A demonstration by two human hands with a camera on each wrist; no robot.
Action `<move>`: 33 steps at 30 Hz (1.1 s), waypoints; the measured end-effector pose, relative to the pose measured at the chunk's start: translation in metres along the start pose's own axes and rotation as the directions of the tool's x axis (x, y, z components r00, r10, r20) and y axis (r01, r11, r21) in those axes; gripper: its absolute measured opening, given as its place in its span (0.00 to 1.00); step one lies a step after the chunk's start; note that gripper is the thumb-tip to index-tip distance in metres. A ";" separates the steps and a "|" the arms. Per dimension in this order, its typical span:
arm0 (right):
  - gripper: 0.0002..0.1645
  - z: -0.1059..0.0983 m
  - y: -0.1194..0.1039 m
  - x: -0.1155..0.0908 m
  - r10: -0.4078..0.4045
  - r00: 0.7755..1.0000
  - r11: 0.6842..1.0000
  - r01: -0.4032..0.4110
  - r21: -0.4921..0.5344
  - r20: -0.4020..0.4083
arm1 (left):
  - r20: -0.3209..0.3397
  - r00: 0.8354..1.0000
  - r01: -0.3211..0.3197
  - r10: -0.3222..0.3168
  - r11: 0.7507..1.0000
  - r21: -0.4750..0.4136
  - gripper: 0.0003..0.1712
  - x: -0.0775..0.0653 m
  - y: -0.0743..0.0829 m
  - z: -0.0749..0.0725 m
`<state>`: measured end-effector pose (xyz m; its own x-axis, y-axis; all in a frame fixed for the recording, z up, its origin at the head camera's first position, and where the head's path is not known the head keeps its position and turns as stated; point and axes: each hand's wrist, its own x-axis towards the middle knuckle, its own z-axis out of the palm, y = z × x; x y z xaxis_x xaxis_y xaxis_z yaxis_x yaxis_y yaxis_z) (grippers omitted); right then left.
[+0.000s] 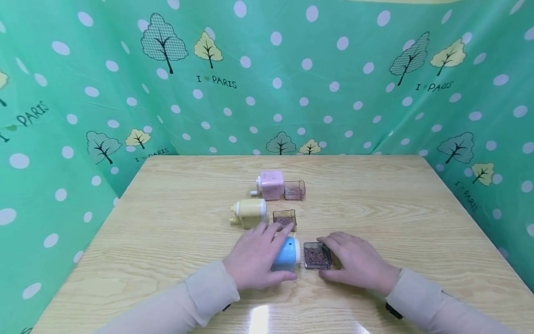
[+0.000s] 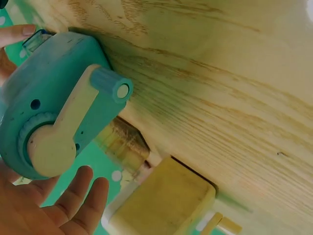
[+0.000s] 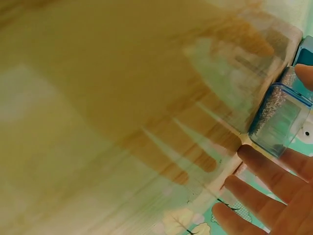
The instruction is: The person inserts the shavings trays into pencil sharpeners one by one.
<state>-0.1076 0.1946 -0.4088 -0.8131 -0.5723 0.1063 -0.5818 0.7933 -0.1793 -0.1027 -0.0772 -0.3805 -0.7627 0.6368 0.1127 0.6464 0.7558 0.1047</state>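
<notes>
A blue crank pencil sharpener (image 1: 286,254) stands near the table's front, its white crank handle (image 2: 73,107) facing the left wrist camera. My left hand (image 1: 258,260) grips it loosely, thumb on the near side, fingers spread along the far side. Just right of it lies its clear smoky drawer (image 1: 317,266), holding dark brown shavings (image 1: 315,255). My right hand (image 1: 359,262) holds this drawer between thumb (image 3: 305,76) and index finger; its other fingers (image 3: 257,200) stay extended. Beyond the left hand stands a yellow sharpener (image 1: 251,211), with its drawer (image 1: 284,214) beside it.
Farther back on the wooden table (image 1: 187,195) is a pink sharpener (image 1: 271,184), a drawer (image 1: 294,191) at its right side. A green dotted curtain (image 1: 275,106) closes off the back and both sides of the table.
</notes>
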 end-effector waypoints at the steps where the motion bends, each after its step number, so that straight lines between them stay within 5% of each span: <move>1: 0.47 0.000 0.000 0.000 -0.001 1.000 1.000 0.001 0.001 -0.003 | 0.003 1.000 -0.002 0.002 1.000 0.002 0.61 0.001 0.000 0.001; 15: 0.44 -0.003 -0.001 0.003 0.015 0.999 0.999 -0.016 0.034 0.030 | -0.039 0.999 -0.033 0.032 0.999 -0.018 0.47 0.007 -0.002 0.009; 33: 0.43 -0.005 -0.001 0.003 0.054 0.998 0.997 -0.056 0.049 0.045 | -0.022 0.999 -0.025 0.023 0.998 -0.059 0.45 0.013 -0.005 0.014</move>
<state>-0.1094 0.1929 -0.4033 -0.8416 -0.5375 0.0524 -0.5337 0.8131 -0.2325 -0.1157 -0.0706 -0.3930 -0.7468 0.6507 0.1370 0.6650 0.7294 0.1603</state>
